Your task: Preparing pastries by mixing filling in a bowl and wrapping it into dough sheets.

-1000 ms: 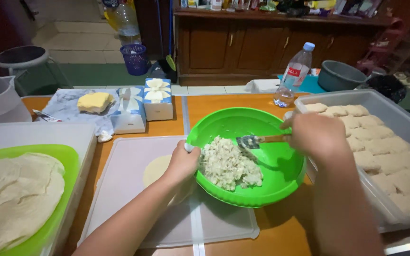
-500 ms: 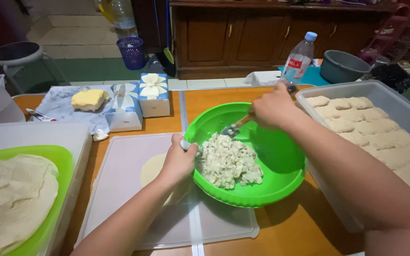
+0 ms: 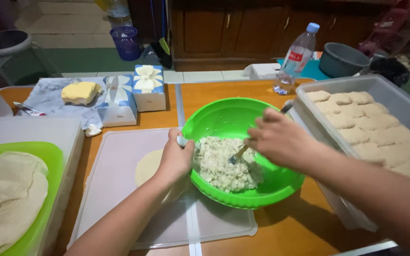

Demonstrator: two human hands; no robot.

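Head view: since a moment ago the right hand (image 3: 281,140), clamped on a spoon (image 3: 238,154), has dipped into the filling (image 3: 224,163); left hand (image 3: 175,159) grips the green bowl (image 3: 233,118) on the desk (image 3: 214,92).

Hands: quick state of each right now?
Left hand: closed on the green bowl rim.
Right hand: closed on a spoon in the filling.

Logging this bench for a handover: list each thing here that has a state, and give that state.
Green bowl: holds pale chunky filling, left hand gripping its rim.
Spoon: in right hand, tip in the filling.
Water bottle: upright, capped, nearly empty.
Grey tray: open, filled with rows of filled pastries.
Dough round: flat on the board, unfilled.
Butter block: unwrapped.
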